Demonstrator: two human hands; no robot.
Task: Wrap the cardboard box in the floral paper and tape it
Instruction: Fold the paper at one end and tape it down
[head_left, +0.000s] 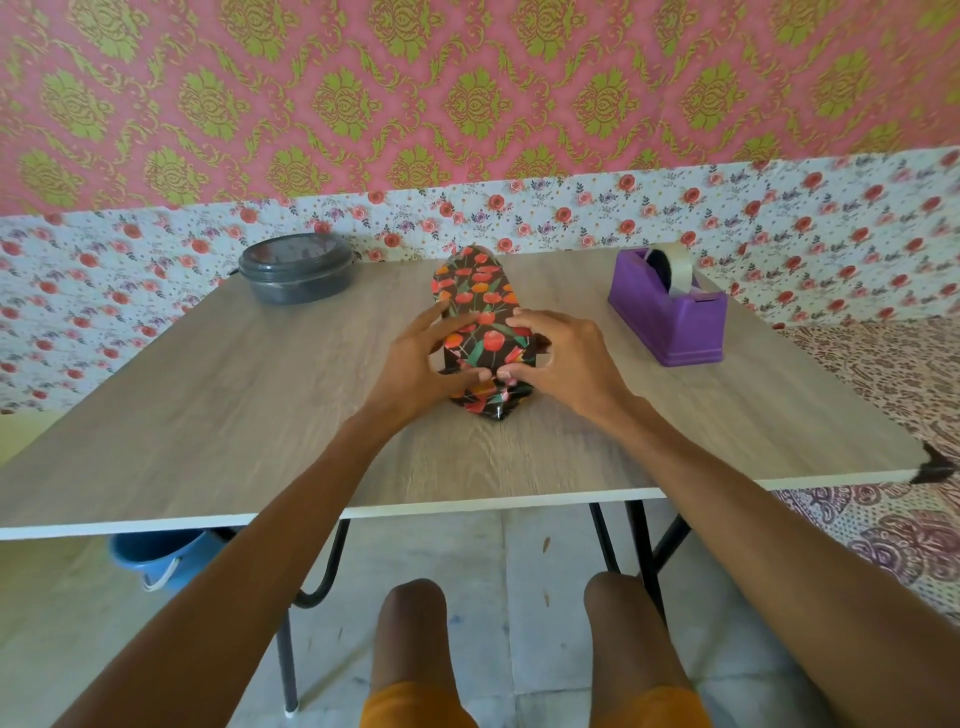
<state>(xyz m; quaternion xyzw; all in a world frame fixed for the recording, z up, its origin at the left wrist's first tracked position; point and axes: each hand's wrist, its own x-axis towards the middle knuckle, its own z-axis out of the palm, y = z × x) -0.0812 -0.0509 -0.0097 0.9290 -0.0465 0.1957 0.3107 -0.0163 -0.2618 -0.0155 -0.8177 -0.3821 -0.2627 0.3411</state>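
Where it folds, left hand (415, 366) and right hand (569, 364) pinch the floral paper (480, 301).

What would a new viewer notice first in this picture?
Probably the box wrapped in dark paper with red and orange flowers, at centre, left hand and right hand gripping its near end. Then the purple plastic tape dispenser at the right, and the grey round lidded container far left.

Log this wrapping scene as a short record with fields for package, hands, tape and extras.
package: floral-wrapped box, on the table
left hand: grips near end, thumb on fold
right hand: grips near end, thumb on fold
tape: purple dispenser, right of box, untouched
extras: grey lidded container, far left
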